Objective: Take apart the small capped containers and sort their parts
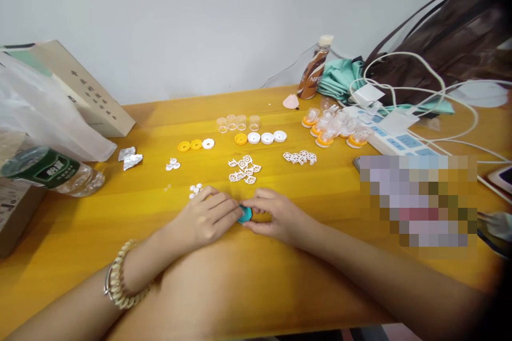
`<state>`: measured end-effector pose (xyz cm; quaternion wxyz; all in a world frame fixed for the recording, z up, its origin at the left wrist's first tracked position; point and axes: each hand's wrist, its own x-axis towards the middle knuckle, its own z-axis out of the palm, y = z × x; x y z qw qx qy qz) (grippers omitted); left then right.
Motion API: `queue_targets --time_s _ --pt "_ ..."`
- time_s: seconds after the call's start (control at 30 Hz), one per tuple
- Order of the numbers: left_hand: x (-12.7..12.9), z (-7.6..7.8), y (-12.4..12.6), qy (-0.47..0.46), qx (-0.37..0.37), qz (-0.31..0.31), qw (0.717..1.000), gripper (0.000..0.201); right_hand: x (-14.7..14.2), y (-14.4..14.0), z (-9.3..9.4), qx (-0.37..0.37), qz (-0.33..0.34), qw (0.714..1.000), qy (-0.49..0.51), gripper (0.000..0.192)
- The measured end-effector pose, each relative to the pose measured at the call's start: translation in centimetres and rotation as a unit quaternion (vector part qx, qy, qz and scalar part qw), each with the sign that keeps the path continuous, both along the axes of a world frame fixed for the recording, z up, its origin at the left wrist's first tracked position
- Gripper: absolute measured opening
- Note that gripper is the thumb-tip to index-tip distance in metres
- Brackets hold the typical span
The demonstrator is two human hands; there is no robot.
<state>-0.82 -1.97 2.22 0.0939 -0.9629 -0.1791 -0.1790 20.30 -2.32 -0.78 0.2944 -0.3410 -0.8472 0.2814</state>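
A: Nearest the camera are two bare forearms (pixel 76 293), the left one wearing a pale coiled band (pixel 117 279) and a thin silver bangle (pixel 107 283).

B: What are the fingers doing?

A: The right hand (pixel 282 216) pinches one teal piece (pixel 245 215), index finger at its far edge and thumb at its near edge. The left hand (pixel 208 218) has its fingers close together, tips against the piece's left side. Its thumb is hidden, so I can't tell whether it pinches too.

B: Count what lies around them.

A: Just beyond the left knuckles, about five white pellets (pixel 194 189), perhaps more behind the hand. Farther left, two tiny rings (pixel 165 189); a little beyond those, about four small white discs (pixel 173 164).

B: And straight ahead of the fingertips?

A: A heap of white wheel pieces (pixel 242 165), roughly eight, tangled. A second group of wheels (pixel 300 158) lies ahead and to the right, overlapping too much to count.

B: Past those?

A: Seven round caps (pixel 254 138): three yellow, four white. Beyond them, four clear cups (pixel 254 123).

B: Toward the far right of the fingers?

A: A pile of orange-based pieces (pixel 325 141), at least four, and one power strip (pixel 404 141). Behind the pile stands one coffee bottle (pixel 313 72).

B: And far left?

A: Two foil scraps (pixel 133 161), then one water bottle (pixel 60 173), tipped over. The teal piece itself is between the two hands, close above the table (pixel 312 298) or on it; I can't tell which.
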Motion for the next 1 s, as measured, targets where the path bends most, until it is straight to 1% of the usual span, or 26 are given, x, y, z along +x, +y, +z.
queue_targets --time_s 0.13,0.5,0.7,0.87,0.93,1.0 --pt "0.0 0.2 -0.1 -0.007 0.028 -0.018 0.999 0.022 0.0 0.1 -0.1 0.007 0.0 1.0 0.003 0.022" --pt "0.2 0.1 0.0 -0.011 0.034 -0.022 0.999 0.021 0.0 0.1 -0.2 0.005 0.002 1.0 -0.007 0.018" --pt "0.1 -0.2 0.2 -0.001 0.05 -0.031 0.998 0.013 0.0 0.2 -0.1 0.005 0.013 1.0 -0.013 0.015" --pt "0.1 -0.4 0.4 -0.006 0.037 -0.031 0.999 0.012 0.0 0.2 -0.1 0.006 0.007 1.0 -0.011 0.016" --pt "0.0 -0.6 0.5 -0.014 0.024 -0.032 0.999 0.011 0.0 0.2 0.0 0.006 0.006 1.0 -0.011 0.015" --pt "0.0 -0.9 0.7 -0.027 0.001 -0.019 0.999 0.011 -0.1 0.1 0.0 0.006 0.002 1.0 -0.011 0.014"
